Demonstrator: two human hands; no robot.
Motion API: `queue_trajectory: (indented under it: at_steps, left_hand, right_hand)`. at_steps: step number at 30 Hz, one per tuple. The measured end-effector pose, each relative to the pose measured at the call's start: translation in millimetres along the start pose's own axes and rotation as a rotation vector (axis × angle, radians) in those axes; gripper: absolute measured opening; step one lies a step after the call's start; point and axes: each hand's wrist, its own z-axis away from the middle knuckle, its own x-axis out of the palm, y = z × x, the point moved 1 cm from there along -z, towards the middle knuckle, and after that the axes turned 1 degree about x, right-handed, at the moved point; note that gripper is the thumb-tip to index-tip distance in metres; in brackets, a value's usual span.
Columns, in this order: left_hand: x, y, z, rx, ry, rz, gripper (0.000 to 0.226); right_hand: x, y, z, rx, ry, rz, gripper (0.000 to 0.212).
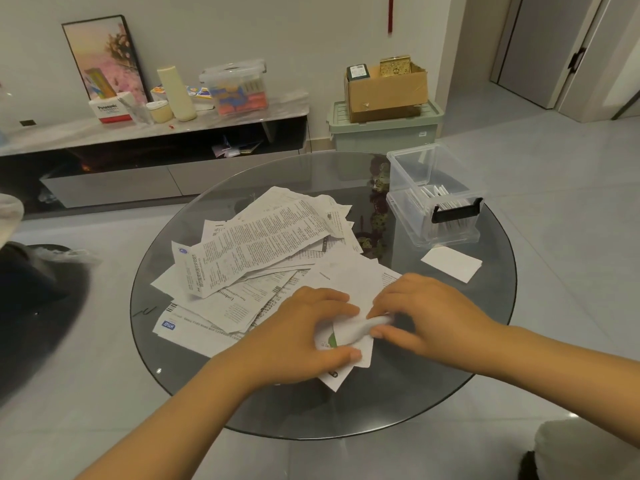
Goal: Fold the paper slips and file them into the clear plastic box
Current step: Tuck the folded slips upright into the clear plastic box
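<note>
Both forearms reach in from below over the round dark glass table (398, 407), hands meeting at its near edge. The left hand (298, 336) pinches a white printed paper slip (349, 336) between thumb and curled fingers, while the right hand (420, 315) pinches its rolled-over fold. The clear plastic box (433, 199) stands open at the table's far right, beyond the loose heap of printed white slips (263, 251).

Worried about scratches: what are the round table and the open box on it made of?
Round table: looks like dark tinted glass, glossy, with reflections and floor showing through. Open box: seemingly clear rigid plastic, its contents visible through the walls, with a black latch.
</note>
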Motion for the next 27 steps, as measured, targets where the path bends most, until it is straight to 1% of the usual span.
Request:
queue_trajectory:
  at_steps: [2,3,5,8,10,12,14,17,19,22,23,25,27]
  left_hand:
    - [1,-2,0,0.0,-0.003,-0.009,0.058]
    - [1,-2,-1,0.003,0.012,-0.014,0.054]
    - [2,-1,-5,0.007,0.098,0.006,0.038]
    - [1,4,-7,-0.093,0.229,0.138,0.03]
    - [1,3,-9,-0.169,0.275,0.182,0.023]
    - [2,2,-9,-0.209,0.287,0.235,0.022]
    - [2,3,-11,-0.221,0.307,0.244,0.024]
    - [0,9,-11,-0.218,0.387,0.255,0.026]
    - [-3,12,-11,-0.202,0.442,0.306,0.024]
    - [-9,18,-11,-0.18,0.521,0.392,0.025]
    - [-11,19,-10,-0.179,0.535,0.422,0.024]
    - [-13,21,-11,-0.198,0.533,0.472,0.02]
    - [-12,19,-12,-0.243,0.523,0.481,0.021]
  right_hand:
    - [0,0,-1,0.025,0.0,-0.029,0.028]
    - [-1,0,-2,0.039,0.002,-0.054,0.028]
    - [-3,0,-2,0.072,0.001,-0.115,0.029]
    - [-7,-3,-4,0.132,-0.016,-0.218,0.029]
    - [-7,-5,-6,0.171,0.006,-0.306,0.032]
    - [-7,-6,-7,0.22,0.024,-0.397,0.036]
    - [-7,-7,-8,0.265,0.013,-0.463,0.034]
    - [-7,-7,-9,0.277,0.018,-0.451,0.028]
    - [-7,-6,-11,0.299,0.072,-0.479,0.023]
    - [-12,-6,-14,0.322,0.163,-0.675,0.016]
    - [-14,-7,-15,0.324,0.181,-0.745,0.019]
    - [-18,-9,-16,0.33,0.195,-0.863,0.032]
    - [-19,-10,-15,0.323,0.175,-0.913,0.044]
